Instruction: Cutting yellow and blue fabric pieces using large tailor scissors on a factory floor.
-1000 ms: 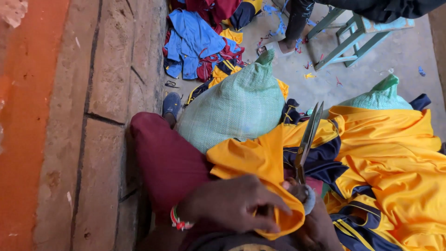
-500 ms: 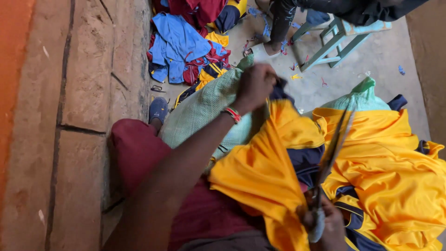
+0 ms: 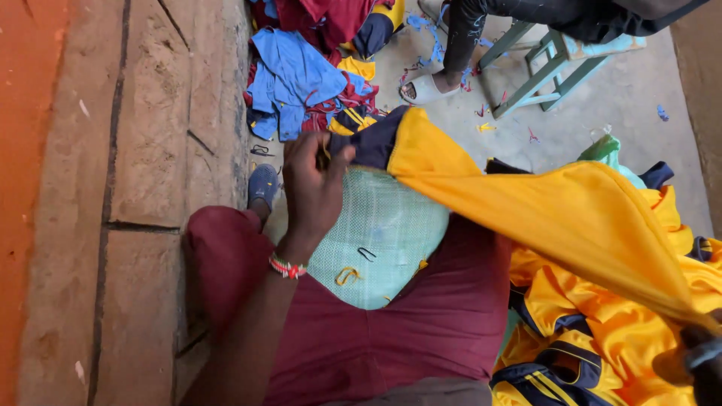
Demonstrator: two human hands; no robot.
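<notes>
My left hand [image 3: 312, 184], with a beaded band at the wrist, pinches the navy-trimmed end of a yellow garment [image 3: 556, 218] above a pale green woven sack [image 3: 383, 233]. The cloth runs taut from there down to the lower right corner. My right hand [image 3: 701, 362] grips it there, mostly cut off by the frame edge, with a pale ring-shaped thing against it. The sack rests against my lap in maroon trousers [image 3: 421, 331]. Short thread scraps lie on the sack.
More yellow and navy garments [image 3: 594, 338] are heaped at the lower right. Blue and red clothes [image 3: 301, 75] are piled at the top. Another person's leg in a white sandal [image 3: 425, 90] stands by a green stool [image 3: 541, 68]. Rough stone blocks [image 3: 150, 150] fill the left side.
My left hand has carried the garment's end up and away, and the cloth is now pulled taut. The scissors seen upright by my right hand have dropped out of view.
</notes>
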